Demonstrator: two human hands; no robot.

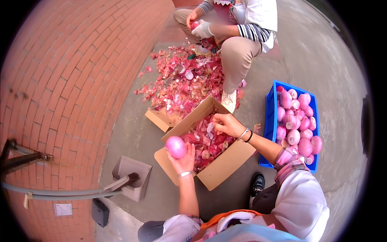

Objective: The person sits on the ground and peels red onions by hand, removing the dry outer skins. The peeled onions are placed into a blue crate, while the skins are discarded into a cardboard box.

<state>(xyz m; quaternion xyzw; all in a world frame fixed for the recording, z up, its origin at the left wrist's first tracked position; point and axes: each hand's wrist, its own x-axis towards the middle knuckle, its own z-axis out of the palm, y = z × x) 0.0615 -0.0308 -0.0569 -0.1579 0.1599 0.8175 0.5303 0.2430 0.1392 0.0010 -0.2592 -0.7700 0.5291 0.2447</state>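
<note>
A peeled red onion (176,147) rests in my left hand (185,160), over the left edge of an open cardboard box (225,163). Red and papery onion skins (208,145) fill much of the box. My right hand (226,124) is above the skins near the box's far right side, its thumb and fingers bent close together; a pale piece of skin (210,127) is at its fingertips, and whether they grip it I cannot tell. To the right stands a blue plastic crate (270,121) heaped with peeled red onions (293,137).
Across from me a person (242,54) sits holding a red onion (194,25), one hand gloved. Loose skins (187,81) cover the floor before them. A small cardboard piece (160,119), a dustpan (142,181) with a brush and a brick wall (66,75) are left.
</note>
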